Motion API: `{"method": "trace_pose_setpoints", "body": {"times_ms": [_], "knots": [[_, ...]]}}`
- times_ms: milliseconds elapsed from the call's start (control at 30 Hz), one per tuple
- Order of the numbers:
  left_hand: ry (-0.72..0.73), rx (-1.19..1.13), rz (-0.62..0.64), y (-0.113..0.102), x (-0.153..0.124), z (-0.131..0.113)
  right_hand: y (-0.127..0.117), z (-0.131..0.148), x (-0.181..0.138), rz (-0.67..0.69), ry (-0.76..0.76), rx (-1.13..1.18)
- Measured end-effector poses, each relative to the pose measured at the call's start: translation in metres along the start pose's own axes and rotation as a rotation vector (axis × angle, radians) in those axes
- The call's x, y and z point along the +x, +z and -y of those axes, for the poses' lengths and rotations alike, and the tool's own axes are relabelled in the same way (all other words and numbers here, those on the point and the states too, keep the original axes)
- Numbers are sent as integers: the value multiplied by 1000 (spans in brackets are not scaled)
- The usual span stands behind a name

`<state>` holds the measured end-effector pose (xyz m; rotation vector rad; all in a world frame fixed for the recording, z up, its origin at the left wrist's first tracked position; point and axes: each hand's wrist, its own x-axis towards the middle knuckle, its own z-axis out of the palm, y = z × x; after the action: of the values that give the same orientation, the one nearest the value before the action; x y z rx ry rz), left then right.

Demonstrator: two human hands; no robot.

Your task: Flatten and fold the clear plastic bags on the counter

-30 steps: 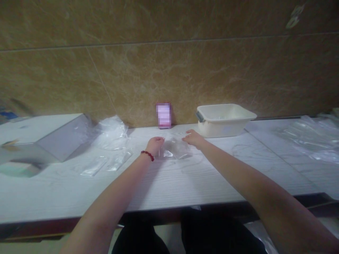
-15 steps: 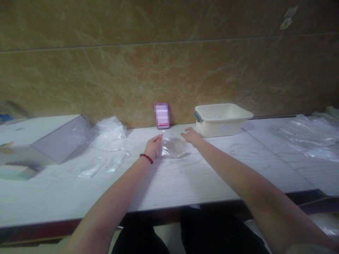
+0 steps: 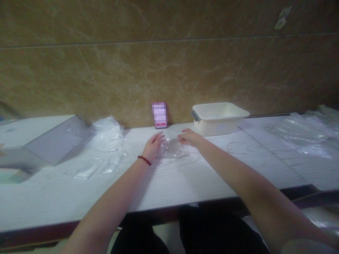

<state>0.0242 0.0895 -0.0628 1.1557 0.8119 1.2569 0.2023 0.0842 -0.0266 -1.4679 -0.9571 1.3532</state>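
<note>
A clear plastic bag (image 3: 173, 148) lies on the white wood-grain table (image 3: 169, 187), between my two hands. My left hand (image 3: 153, 145), with a dark red bead bracelet at the wrist, pinches the bag's left side. At the bag's upper right edge, my right hand (image 3: 189, 137) has its thumb and fingers closed on the plastic. The bag looks thin and see-through; whether anything is inside is too blurred to make out.
Against the tiled wall leans a phone (image 3: 159, 115). A cream plastic tub (image 3: 218, 123) stands right of it. Clear bags (image 3: 106, 134) and flat packets (image 3: 88, 168) lie left, beside a white box (image 3: 50, 141). More plastic bags (image 3: 302, 130) are heaped at the right.
My right hand has come in a little and its fingers have closed on the bag's edge. My left hand stays at the bag's left side. The view has shifted slightly.
</note>
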Motion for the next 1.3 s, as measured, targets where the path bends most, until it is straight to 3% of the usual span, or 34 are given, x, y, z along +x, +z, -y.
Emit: {"method": "trace_pose_setpoints", "body": {"times_ms": [500,667,867,1100,1300], "knots": [[-68,-40,14,2,-5,-4,2,-11,7,33,-69,120],[-61,-57,46,1,-5,-4,1,-18,9,-35,-183,162],[-45,-36,-22,1,-3,-4,0,-30,29,-69,-301,98],[-13,365,-191,-11,7,5,-4,-30,28,-106,-596,-231],[117,707,-239,-19,11,4,-8,-34,23,-92,-644,-431]]}}
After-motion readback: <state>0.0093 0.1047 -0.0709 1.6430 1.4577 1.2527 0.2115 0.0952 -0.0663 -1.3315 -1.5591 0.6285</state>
